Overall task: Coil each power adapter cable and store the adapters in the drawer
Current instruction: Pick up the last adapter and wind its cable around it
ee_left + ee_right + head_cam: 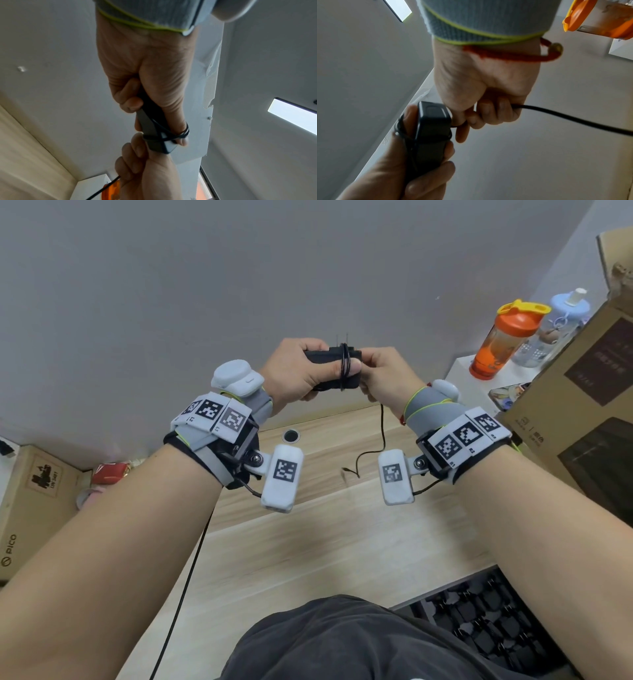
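Note:
I hold a black power adapter (334, 361) up in the air above the wooden desk (308, 542), its two prongs pointing up. My left hand (301, 371) grips the adapter body (150, 125), thumb along its near side. A few turns of its thin black cable (345, 364) run round both the body and my left thumb (178, 129). My right hand (383, 374) grips the cable (556, 115) just right of the adapter (431, 129). The loose end of the cable hangs down to the desk (383, 433). An open drawer (486, 621) full of black adapters lies at the lower right.
An orange shaker bottle (503, 340) and a pale blue bottle (551, 326) stand on a white ledge at the right, beside large cardboard boxes (582, 412). Another box (30, 508) sits at the left. The desk has a round cable hole (291, 436).

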{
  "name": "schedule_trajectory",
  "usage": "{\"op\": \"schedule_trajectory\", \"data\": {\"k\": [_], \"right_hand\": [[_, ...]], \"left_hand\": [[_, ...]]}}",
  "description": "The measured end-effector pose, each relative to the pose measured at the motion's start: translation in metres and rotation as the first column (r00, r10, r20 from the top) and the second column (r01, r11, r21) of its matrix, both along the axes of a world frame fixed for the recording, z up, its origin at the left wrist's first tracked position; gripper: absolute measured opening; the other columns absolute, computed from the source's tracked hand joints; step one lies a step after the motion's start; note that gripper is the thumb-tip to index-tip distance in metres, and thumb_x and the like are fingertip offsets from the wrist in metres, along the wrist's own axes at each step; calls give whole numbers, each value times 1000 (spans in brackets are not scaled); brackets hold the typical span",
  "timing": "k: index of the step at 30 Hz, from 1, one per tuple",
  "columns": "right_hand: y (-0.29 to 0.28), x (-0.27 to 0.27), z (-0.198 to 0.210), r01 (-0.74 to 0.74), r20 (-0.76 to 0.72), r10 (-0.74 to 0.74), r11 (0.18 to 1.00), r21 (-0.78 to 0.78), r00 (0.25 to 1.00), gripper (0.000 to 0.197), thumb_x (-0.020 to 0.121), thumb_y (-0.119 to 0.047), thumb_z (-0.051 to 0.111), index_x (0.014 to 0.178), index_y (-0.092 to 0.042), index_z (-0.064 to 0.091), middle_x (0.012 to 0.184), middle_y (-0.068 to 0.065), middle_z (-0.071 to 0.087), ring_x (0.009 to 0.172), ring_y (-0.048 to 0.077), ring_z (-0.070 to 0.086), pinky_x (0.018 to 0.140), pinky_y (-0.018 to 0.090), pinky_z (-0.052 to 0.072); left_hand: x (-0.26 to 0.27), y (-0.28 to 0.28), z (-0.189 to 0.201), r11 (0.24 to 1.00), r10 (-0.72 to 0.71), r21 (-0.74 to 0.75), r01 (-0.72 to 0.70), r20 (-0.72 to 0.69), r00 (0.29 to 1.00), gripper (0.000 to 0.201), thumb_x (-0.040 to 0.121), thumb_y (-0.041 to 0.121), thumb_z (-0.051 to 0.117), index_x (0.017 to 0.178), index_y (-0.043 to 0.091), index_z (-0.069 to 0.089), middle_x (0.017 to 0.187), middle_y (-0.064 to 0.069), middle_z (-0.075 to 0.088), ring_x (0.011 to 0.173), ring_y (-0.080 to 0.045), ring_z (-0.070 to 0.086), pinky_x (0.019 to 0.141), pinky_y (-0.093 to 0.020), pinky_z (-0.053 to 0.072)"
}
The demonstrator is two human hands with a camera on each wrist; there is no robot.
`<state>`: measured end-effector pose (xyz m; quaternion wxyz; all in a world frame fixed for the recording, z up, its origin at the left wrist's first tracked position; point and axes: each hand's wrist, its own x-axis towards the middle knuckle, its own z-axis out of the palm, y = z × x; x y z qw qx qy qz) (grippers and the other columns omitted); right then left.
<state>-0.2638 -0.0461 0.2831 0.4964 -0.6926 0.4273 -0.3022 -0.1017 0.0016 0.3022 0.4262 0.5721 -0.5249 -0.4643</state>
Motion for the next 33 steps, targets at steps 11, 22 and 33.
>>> {"op": "schedule_trajectory", "data": {"k": [11, 22, 33], "right_hand": [[13, 0, 6, -203, -192, 198, 979, -9, 961, 27, 97, -34, 59, 88, -16, 77, 43, -13, 28, 45, 10, 22, 48, 23, 21], [-4, -14, 36, -88, -106, 71, 981, -171, 992, 27, 96, -22, 61, 95, 4, 71, 36, -19, 43, 38, -1, 43, 43, 6, 30], [-11, -9, 4, -21, 27, 23, 997, -69, 999, 30, 97, -34, 58, 76, -15, 67, 48, -7, 40, 44, 13, 27, 41, 23, 24]], "left_hand": [[17, -9, -9, 964, 262, 13, -264, 98, 960, 63, 55, 62, 86, 82, 9, 65, 69, -11, 61, 49, -20, 41, 46, -26, 32], [18, 1, -18, 996, -12, 87, -26, 412, 911, 42, 62, 55, 87, 68, 23, 60, 51, 11, 54, 41, -8, 44, 50, -24, 35], [2, 8, 1, 994, -113, 12, 113, 89, 990, 41, 67, 38, 86, 78, 11, 58, 66, -14, 59, 48, -17, 39, 42, -22, 29]]}}
